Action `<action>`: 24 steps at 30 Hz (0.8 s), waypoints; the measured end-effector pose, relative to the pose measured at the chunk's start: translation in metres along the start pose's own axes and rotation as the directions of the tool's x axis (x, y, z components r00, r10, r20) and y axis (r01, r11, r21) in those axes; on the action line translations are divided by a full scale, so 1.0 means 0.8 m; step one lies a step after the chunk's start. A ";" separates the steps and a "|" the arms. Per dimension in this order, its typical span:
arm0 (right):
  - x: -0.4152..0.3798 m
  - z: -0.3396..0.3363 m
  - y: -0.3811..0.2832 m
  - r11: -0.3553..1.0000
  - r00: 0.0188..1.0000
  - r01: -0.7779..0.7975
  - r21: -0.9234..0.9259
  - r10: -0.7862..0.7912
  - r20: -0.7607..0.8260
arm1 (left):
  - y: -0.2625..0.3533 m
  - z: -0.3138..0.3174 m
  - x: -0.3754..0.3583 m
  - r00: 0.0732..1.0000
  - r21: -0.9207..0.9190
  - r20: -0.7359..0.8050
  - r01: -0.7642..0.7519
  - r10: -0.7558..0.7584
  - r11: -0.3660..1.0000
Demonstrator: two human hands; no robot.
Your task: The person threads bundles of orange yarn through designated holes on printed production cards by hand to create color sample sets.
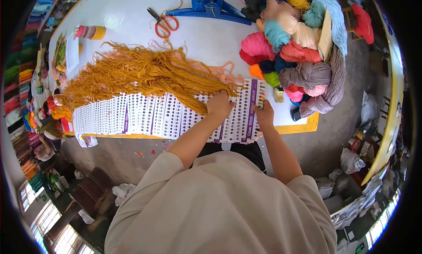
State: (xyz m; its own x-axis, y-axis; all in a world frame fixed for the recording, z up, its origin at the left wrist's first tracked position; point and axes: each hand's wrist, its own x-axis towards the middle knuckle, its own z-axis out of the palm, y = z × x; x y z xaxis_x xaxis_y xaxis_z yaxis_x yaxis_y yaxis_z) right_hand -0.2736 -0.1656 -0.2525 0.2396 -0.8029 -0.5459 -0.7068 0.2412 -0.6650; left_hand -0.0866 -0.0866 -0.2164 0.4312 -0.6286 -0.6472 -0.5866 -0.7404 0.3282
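Note:
A long row of overlapping white cards [158, 117], punched with holes and carrying purple strips, lies along the table's near edge. Mustard-coloured yarn [145, 71] is spread in a thick bundle over their far side. My left hand [220, 104] is closed around the yarn's right end, above the cards; its fingertips are partly hidden. At the row's right end, my right hand [264, 115] grips the edge of the last punched card [251, 109], thumb on top and the other fingers mostly out of sight. Pale pink strands [222, 70] show behind the mustard yarn.
Orange-handled scissors [166, 26] lie beyond the yarn, near a blue metal stand [211, 7]. Many-coloured yarn skeins [303, 52] pile up at the right. Thread spools [91, 32] lie at the far left. A black cup-like object [295, 114] sits by the right corner.

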 end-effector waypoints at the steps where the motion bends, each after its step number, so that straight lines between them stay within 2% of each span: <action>1: 0.000 -0.001 0.001 1.000 1.000 -0.010 -0.003 0.010 -0.025 | -0.002 0.003 0.002 1.000 0.007 -0.005 -0.004 0.004 1.000; 14: 0.002 0.001 -0.002 0.996 0.997 -0.046 -0.070 0.042 -0.060 | 0.015 -0.012 -0.002 0.999 0.054 0.034 0.012 -0.013 0.998; 16: -0.001 -0.002 -0.011 0.995 0.997 -0.052 -0.086 0.047 -0.058 | 0.017 -0.012 0.000 0.998 0.133 0.065 -0.011 0.003 0.991; 18: -0.004 -0.003 -0.014 0.993 0.997 -0.057 -0.104 0.051 -0.055 | 0.019 -0.013 0.000 0.998 0.135 0.066 -0.012 0.003 0.991; 20: -0.006 -0.003 -0.014 0.987 0.998 -0.027 -0.158 0.017 -0.066 | 0.019 -0.014 0.000 0.998 0.136 0.064 -0.010 0.002 0.991; 24: -0.008 -0.002 0.005 0.989 0.993 0.045 -0.138 -0.060 -0.106 | 0.018 -0.012 0.000 0.999 0.129 0.055 -0.007 0.000 0.992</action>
State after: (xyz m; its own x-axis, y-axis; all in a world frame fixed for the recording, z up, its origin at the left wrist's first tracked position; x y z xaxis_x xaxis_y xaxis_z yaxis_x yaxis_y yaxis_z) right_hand -0.2787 -0.1604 -0.2509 0.2099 -0.8692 -0.4477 -0.7803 0.1270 -0.6124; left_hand -0.0886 -0.0996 -0.2052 0.3932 -0.6146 -0.6838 -0.6734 -0.6989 0.2410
